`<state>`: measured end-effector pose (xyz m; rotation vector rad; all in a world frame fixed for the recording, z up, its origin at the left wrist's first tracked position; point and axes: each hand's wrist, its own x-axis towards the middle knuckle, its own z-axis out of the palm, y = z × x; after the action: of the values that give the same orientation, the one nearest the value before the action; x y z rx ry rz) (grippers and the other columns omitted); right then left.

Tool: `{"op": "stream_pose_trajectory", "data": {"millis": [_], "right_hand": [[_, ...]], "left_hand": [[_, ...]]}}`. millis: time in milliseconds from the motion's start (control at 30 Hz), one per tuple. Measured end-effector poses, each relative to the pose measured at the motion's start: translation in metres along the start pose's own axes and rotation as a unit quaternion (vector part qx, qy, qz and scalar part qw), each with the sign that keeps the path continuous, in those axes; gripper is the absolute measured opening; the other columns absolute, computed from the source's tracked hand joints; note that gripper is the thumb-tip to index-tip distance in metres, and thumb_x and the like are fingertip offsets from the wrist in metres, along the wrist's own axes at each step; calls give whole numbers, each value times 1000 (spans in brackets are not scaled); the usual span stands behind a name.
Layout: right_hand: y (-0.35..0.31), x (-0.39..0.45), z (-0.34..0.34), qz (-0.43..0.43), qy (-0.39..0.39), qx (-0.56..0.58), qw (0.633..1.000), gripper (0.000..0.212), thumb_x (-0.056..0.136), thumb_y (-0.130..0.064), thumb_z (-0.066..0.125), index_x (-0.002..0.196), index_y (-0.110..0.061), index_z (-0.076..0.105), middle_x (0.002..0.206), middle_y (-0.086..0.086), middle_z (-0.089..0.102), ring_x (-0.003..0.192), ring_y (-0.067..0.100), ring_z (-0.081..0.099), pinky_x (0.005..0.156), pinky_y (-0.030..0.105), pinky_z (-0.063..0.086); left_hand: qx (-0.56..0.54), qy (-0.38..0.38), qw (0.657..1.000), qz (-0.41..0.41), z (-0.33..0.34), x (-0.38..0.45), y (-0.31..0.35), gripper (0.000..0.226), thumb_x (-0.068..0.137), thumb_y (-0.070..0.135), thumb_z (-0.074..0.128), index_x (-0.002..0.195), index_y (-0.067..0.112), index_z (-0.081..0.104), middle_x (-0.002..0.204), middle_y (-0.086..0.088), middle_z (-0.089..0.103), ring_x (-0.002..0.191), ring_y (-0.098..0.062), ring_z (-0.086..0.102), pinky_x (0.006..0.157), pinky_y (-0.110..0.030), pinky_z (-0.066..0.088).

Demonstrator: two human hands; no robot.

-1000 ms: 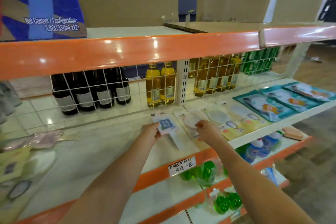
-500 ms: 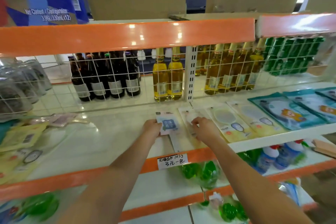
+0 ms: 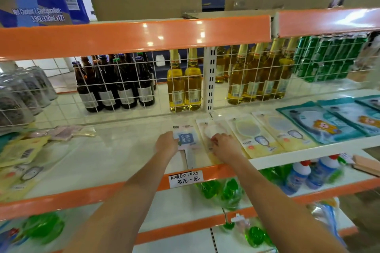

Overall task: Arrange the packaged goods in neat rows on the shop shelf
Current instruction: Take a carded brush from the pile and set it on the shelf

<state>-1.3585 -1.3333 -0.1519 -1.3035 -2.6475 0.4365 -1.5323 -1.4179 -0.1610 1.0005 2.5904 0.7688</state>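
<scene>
A white packet with a blue label (image 3: 186, 138) lies flat on the white shelf (image 3: 102, 156); my left hand (image 3: 166, 144) grips its left edge. Just to its right lies a pale packet with a round item (image 3: 208, 129), and my right hand (image 3: 225, 146) holds its lower part with curled fingers. Both continue a row of flat packets: two yellow ones (image 3: 255, 135) (image 3: 287, 131), then teal ones (image 3: 316, 121) at the right.
Loose yellow and pink packets (image 3: 22, 150) lie scattered at the shelf's left end. A white wire grid (image 3: 123, 92) backs the shelf, with dark and yellow bottles behind it. An orange shelf edge hangs above. A handwritten price tag (image 3: 186, 178) sits below my hands.
Both hands have stayed on the same two packets and barely shifted. My head has moved, so the shelf now shows more from the front.
</scene>
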Motion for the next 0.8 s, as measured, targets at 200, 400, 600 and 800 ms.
{"op": "stream_pose_trajectory", "data": {"millis": [200,400,600,800], "right_hand": [[4,1,0,6,-4,33,999,37,92,-15,46,128,-16,54,122,8,57,117,27,47,96,36,43],[5,1,1,-4,13,37,999,33,96,-21,40,125,-15,57,120,9,59,114,28,50,95,36,44],[5,0,0,-11,2,11,1000,34,97,-20,39,127,-14,55,123,8,57,116,27,47,95,36,43],[-2,6,-5,-9,-18,-3,1000,35,94,-18,41,126,-15,55,121,9,57,113,27,50,92,36,45]], "left_hand": [[9,-1,1000,-6,5,-1,4,29,95,18,51,122,8,56,118,-14,60,105,-29,59,82,-35,47],[25,0,1000,0,5,1,4,38,95,15,52,131,5,50,128,-18,51,114,-31,54,89,-33,44],[65,-6,998,22,6,-6,3,40,92,17,57,130,7,49,128,-16,48,114,-32,53,94,-37,44],[70,-4,997,45,-1,-12,0,36,96,24,48,129,9,49,126,-13,52,113,-29,53,91,-38,45]]}}
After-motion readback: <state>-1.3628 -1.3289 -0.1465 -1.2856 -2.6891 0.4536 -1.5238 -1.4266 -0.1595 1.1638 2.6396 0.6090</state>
